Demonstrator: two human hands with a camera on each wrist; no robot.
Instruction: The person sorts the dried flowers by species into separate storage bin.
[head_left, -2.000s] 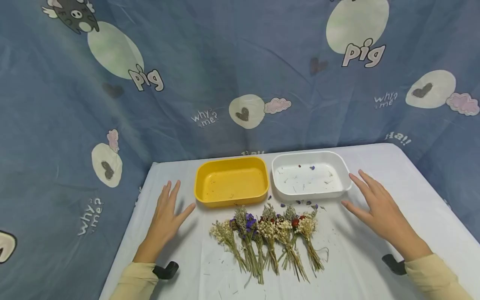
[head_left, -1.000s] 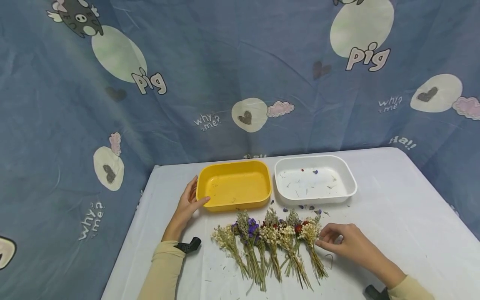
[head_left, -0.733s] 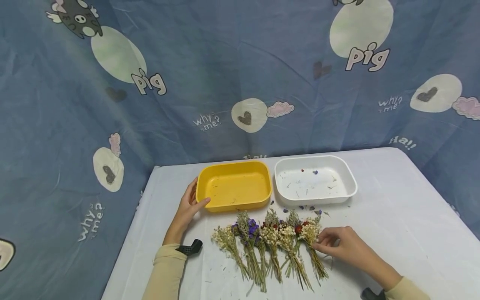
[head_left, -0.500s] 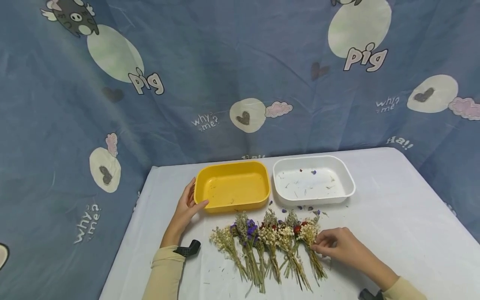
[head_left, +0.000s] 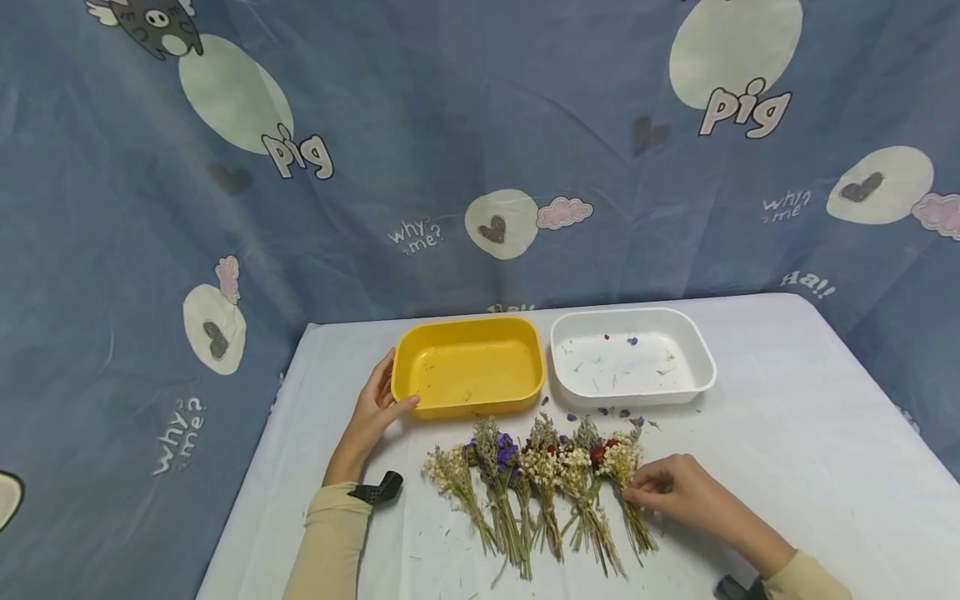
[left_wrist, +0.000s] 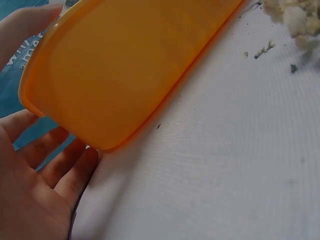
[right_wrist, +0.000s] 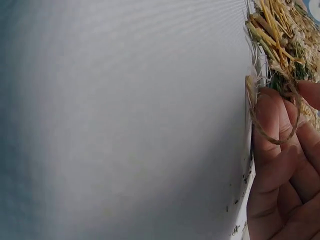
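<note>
Tabletop (head_left: 795, 400): wide left grip (head_left: 371, 415) holds yellow tray (head_left: 468, 375), right grip (head_left: 681, 493) pinches bouquet (head_left: 620, 463).

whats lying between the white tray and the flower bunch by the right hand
The head view shows a few small purple bits on the white tablecloth between the white tray and that flower bunch.

Left hand (head_left: 369, 417) grips yellow tray (head_left: 480, 409) at left end. Right hand (head_left: 681, 493) seemingly pinches rightmost dried bunch (head_left: 622, 461) by stems (head_left: 637, 529). White tray (head_left: 637, 398) alongside holds scraps (head_left: 632, 341).
</note>
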